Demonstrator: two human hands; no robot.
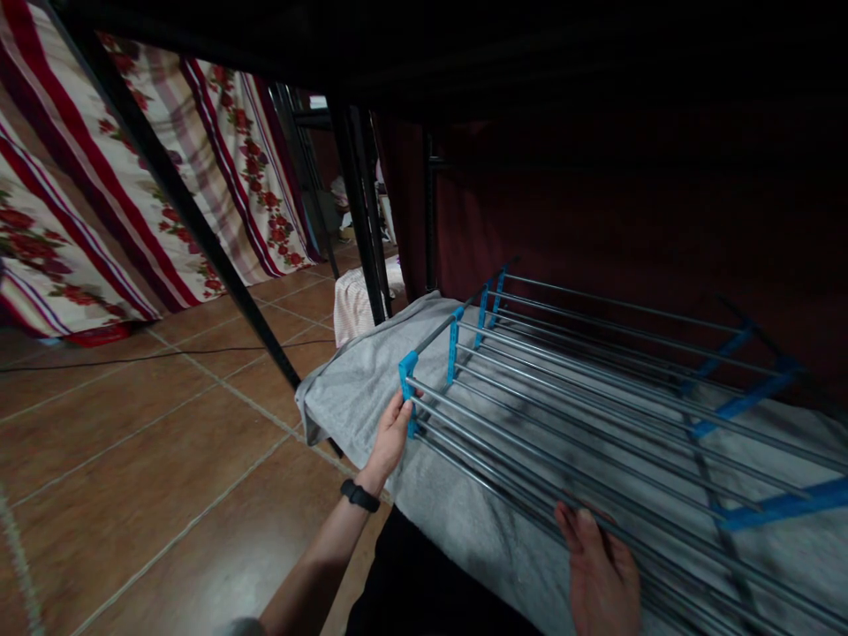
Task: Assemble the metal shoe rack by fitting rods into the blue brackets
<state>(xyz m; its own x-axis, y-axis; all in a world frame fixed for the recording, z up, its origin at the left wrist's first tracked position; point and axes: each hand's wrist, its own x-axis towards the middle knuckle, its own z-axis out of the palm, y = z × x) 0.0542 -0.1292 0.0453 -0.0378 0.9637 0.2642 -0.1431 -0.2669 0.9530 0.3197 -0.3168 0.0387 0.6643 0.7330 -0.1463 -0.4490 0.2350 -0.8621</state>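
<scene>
A rack of grey metal tubes (530,346) with blue plastic brackets at its ends lies on a grey cloth. My left hand (390,435) grips the near-left blue bracket (406,375), the thumb in front and the fingers partly hidden behind it. Closer to me, my right hand (600,561) holds the front tubes of the same rack, its thumb lying over a bar and its fingertips curled at the tubes. A dark band circles my left wrist. The rack's right end is dim and partly cut off by the frame.
Under the rack, the grey cloth (358,380) covers a low surface. A black metal frame (178,212) with upright posts surrounds it, with a dark shelf overhead. Flowered, striped curtains (159,168) hang at the left. A thin cable (199,355) crosses the tiled floor (132,442).
</scene>
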